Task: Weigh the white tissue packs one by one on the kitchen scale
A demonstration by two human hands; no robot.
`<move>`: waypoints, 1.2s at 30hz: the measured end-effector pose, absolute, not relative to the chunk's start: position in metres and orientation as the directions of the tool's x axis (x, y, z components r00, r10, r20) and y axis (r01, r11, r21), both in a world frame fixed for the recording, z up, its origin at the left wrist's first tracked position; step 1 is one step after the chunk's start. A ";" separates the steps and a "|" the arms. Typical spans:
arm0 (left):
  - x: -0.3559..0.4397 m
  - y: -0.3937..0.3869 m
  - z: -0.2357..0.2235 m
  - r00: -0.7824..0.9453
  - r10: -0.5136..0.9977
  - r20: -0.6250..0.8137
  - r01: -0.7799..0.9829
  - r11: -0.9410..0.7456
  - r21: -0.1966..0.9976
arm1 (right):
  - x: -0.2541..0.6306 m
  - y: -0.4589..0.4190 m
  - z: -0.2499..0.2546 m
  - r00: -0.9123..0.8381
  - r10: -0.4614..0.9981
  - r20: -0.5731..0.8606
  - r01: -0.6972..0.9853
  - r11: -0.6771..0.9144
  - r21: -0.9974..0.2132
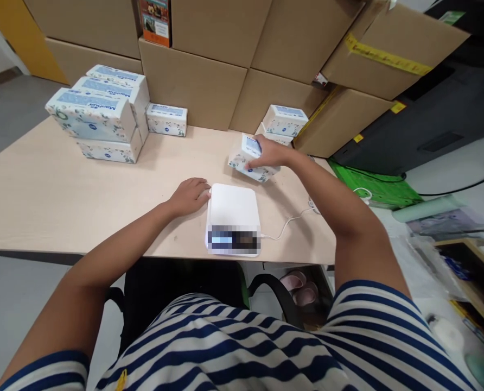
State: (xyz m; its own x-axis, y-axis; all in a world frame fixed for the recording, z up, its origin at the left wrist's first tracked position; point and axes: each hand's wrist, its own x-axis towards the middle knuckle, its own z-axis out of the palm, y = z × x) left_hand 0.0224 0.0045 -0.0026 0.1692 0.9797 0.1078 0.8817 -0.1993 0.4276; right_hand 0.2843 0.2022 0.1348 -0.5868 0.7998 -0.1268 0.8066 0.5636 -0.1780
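Observation:
My right hand (270, 152) grips a white and blue tissue pack (252, 157) from above, tilted, beyond the scale's far right corner. A white digital scale (234, 206) lies near the table's front edge, its display blurred out and its top plate bare. Beside its left edge rests my left hand (190, 196), flat on the table with fingers stretched, the fingertips at the scale's far left corner. Behind the held pack, two more tissue packs (286, 120) are stacked. At the left a larger pile of tissue packs (91, 114) stands, with a single tissue pack (167, 119) to its right.
Large cardboard boxes (193, 84) wall off the table's (34, 184) back edge. A white cable (286, 222) runs from the scale to the right. Past the table's right side lies a green object (360, 184). Below the front edge is a black chair (177, 282).

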 end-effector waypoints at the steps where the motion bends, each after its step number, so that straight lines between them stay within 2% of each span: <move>1: 0.022 0.004 -0.003 0.154 0.981 0.114 0.876 -0.189 0.444 | 0.287 0.188 0.145 -0.620 0.778 -0.098 0.778 0.594 -0.207; 4: 0.021 0.001 -0.008 0.108 0.978 0.176 0.840 -0.184 0.510 | 0.292 0.136 0.166 -0.754 0.653 -0.079 0.649 0.719 -0.247; 7: 0.020 0.001 -0.013 0.085 0.961 0.264 0.796 -0.225 0.561 | 0.288 0.087 0.163 -0.830 0.555 -0.056 0.556 0.813 -0.172; 10: 0.017 0.006 -0.018 0.042 0.938 0.345 0.749 -0.258 0.611 | 0.282 0.064 0.141 -0.844 0.534 -0.054 0.536 0.838 -0.105; 13: 0.009 0.015 -0.024 -0.035 0.895 0.444 0.722 -0.285 0.631 | 0.284 0.066 0.123 -0.825 0.549 -0.137 0.565 0.811 -0.155; 16: -0.002 0.025 -0.032 -0.174 0.856 0.486 0.678 -0.254 0.690 | 0.300 0.085 0.124 -0.831 0.531 -0.165 0.556 0.788 -0.265; 18: -0.007 0.028 -0.037 -0.249 0.845 0.474 0.644 -0.221 0.732 | 0.315 0.104 0.125 -0.822 0.567 -0.060 0.547 0.756 -0.359; 20: -0.007 0.028 -0.039 -0.261 0.849 0.460 0.639 -0.205 0.741 | 0.332 0.124 0.117 -0.727 0.673 0.134 0.565 0.698 -0.440; 23: -0.002 0.024 -0.038 -0.217 0.877 0.428 0.667 -0.186 0.721 | 0.352 0.148 0.082 -0.391 0.825 0.408 0.630 0.563 -0.535; 26: 0.002 0.021 -0.035 -0.179 0.907 0.380 0.706 -0.151 0.692 | 0.365 0.156 0.041 -0.136 0.859 0.493 0.654 0.452 -0.606; 30: -0.002 0.020 -0.034 -0.157 0.927 0.341 0.725 -0.126 0.677 | 0.377 0.154 0.016 -0.131 0.834 0.536 0.650 0.481 -0.589; 34: -0.005 0.020 -0.032 -0.128 0.930 0.344 0.716 -0.153 0.681 | 0.379 0.156 0.016 -0.138 0.741 0.657 0.564 0.604 -0.563; 36: -0.004 0.018 -0.029 -0.111 0.936 0.334 0.713 -0.159 0.682 | 0.379 0.156 0.018 -0.154 0.724 0.672 0.559 0.625 -0.545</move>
State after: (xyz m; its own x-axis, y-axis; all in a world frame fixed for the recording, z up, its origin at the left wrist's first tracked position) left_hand -0.0045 0.0180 -0.0290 -0.1108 0.9361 0.3337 0.7134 -0.1588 0.6825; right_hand 0.3791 0.1556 0.0181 -0.1537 0.7242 0.6722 0.5594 0.6245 -0.5450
